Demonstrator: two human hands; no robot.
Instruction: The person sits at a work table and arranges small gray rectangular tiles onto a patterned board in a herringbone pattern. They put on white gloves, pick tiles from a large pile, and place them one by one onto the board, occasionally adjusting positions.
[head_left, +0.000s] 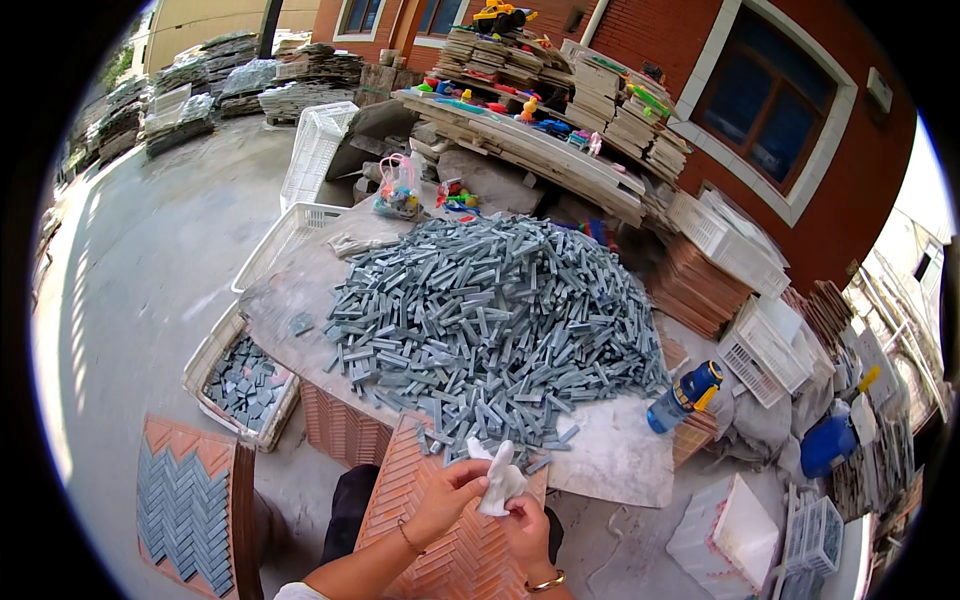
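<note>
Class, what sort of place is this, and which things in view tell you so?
Probably an outdoor yard for making stone or tile mosaics: a large heap of narrow grey strips, a herringbone template largely filled with similar strips, and stacked slabs beside a red building.

A soft, crumpled white cloth (pixel 503 481) is bunching between the left hand (pixel 447 496) and right hand (pixel 526 530), its folds peaking upward, showing above an orange panel's (pixel 455 545) herringbone-patterned far end.
</note>
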